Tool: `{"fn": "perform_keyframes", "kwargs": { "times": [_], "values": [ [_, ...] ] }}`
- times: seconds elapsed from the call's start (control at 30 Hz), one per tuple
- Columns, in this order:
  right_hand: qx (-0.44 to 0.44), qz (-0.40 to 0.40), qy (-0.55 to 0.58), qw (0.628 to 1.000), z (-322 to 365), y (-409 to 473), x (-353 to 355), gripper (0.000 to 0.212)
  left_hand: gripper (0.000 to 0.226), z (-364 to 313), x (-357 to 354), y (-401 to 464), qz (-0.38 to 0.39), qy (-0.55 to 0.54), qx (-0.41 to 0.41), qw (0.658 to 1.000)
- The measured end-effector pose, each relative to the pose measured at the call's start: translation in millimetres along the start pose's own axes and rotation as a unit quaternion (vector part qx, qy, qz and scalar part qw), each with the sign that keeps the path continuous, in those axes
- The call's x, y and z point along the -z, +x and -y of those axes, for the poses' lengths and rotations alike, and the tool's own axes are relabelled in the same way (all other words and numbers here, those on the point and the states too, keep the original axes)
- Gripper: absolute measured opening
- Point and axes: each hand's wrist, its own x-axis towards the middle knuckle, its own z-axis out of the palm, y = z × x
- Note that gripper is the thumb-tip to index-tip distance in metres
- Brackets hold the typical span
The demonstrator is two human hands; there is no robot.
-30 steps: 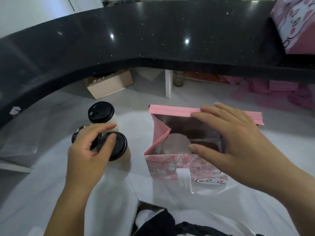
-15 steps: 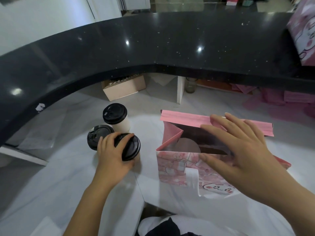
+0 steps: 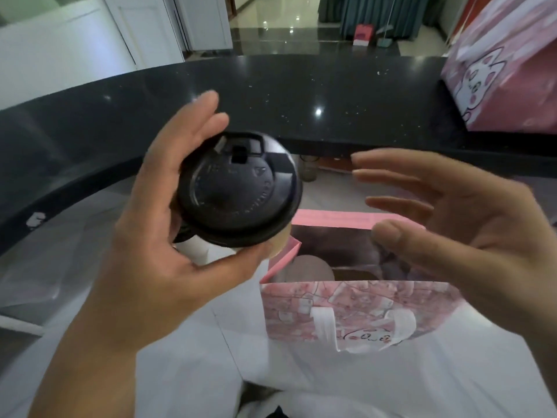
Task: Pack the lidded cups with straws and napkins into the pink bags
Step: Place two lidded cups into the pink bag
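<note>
Black-lidded cup (image 3: 238,188) now lifted off the counter, beside the bag (image 3: 358,309).
Left hand (image 3: 156,236) grips it; right hand (image 3: 452,236), fingers spread and empty, has left the rim.

A curved black speckled ledge (image 3: 301,95) sweeps across the far side, catching small glints of ceiling light, and below it the white marbled counter (image 3: 90,297) spreads toward the near edge. Past the ledge a glossy tiled floor (image 3: 280,28) mirrors bright lamps, with white panelled doors (image 3: 150,28) at the far left and teal curtains (image 3: 376,13) hanging at the far right. Under the ledge, in its shadow, stands a glass jar (image 3: 309,168).
</note>
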Motion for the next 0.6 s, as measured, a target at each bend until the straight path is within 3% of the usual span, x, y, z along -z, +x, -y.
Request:
{"fn": "perform_keyframes", "kwargs": {
  "times": [0.1, 0.2, 0.23, 0.37, 0.47, 0.53, 0.6],
  "values": [
    [0.022, 0.023, -0.049, 0.998, 20, 9, 4, 0.065, 0.112, -13, -15, 17, 0.036, -0.008, -0.059, 0.998],
    [-0.042, 0.061, -0.076, 0.994, 29, 29, 3, 0.077, 0.114, -12, -35, 30, 0.059, -0.015, -0.114, 0.992],
    [-0.06, 0.068, -0.128, 0.988, 33, 30, 4, 0.079, 0.113, -12, -40, 32, 0.072, -0.031, -0.115, 0.99],
    [0.028, 0.053, -0.302, 0.951, 56, 4, 22, 0.075, 0.119, -11, -54, 41, 0.129, -0.072, -0.105, 0.983],
    [-0.072, 0.142, -0.34, 0.927, 37, 8, 22, 0.082, 0.126, -5, -62, 45, 0.175, -0.112, -0.08, 0.975],
    [-0.085, 0.132, -0.355, 0.922, 16, 13, 44, 0.093, 0.126, 2, -64, 45, 0.204, -0.136, -0.055, 0.968],
    [-0.051, 0.174, -0.313, 0.932, 18, 6, 45, 0.072, 0.116, 15, -65, 43, 0.194, -0.096, -0.051, 0.975]
  ]
}}
